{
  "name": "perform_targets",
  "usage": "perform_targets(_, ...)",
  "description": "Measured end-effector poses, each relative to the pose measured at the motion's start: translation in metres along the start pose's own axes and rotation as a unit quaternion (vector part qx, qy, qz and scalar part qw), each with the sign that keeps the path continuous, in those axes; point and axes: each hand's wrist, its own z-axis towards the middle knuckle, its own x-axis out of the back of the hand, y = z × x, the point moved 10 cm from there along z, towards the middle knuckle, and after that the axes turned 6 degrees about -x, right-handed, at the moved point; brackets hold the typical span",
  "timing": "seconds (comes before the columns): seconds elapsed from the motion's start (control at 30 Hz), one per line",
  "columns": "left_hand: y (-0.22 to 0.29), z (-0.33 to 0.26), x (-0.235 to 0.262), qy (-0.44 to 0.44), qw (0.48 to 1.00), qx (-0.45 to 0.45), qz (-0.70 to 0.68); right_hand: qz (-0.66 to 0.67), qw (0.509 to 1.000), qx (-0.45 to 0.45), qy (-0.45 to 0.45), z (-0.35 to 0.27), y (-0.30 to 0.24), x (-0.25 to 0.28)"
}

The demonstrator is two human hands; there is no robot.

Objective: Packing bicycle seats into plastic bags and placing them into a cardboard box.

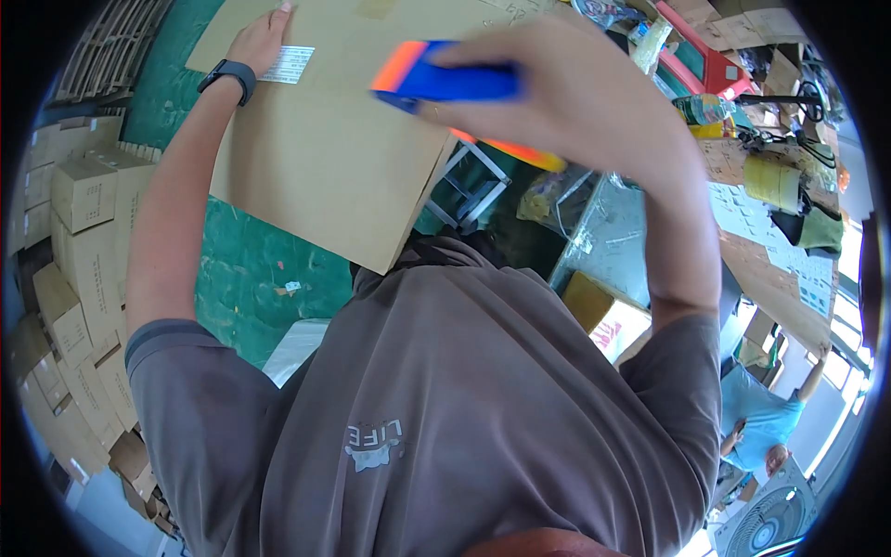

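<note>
I see the right hand (566,88) wrapped closed around a blue and orange tape dispenser (445,82), fingers curled over its blue body so that the orange end sticks out to the left of the grip and another orange edge shows below the palm. The dispenser sits just above the near edge of a large cardboard box (325,139), which spreads out to the left of and beneath that grip. The left hand (260,39) lies flat and open on the far side of the box, fingers spread on the cardboard, touching a white label (288,65) just to its right; a black wristband (230,74) circles the wrist. Stacked cartons (79,241) stand well left of both hands, on the green floor (251,269).
</note>
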Motion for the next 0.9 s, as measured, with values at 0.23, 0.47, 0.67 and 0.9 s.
perform_targets(0.23,0.031,0.005,-0.003,-0.002,1.000,-0.017,0.014,0.106,0.987,-0.120,0.026,-0.102,0.050,0.019)
perform_targets(0.47,0.053,-0.003,0.006,0.010,1.000,-0.013,0.018,0.127,0.984,-0.119,0.038,-0.111,0.074,0.002)
perform_targets(0.67,0.041,-0.003,0.009,0.000,1.000,-0.004,0.013,0.159,0.980,-0.115,0.030,-0.117,0.091,-0.041)
perform_targets(0.9,-0.007,0.037,0.004,-0.062,0.996,0.067,0.015,0.213,0.952,-0.036,0.219,-0.119,0.104,-0.125)
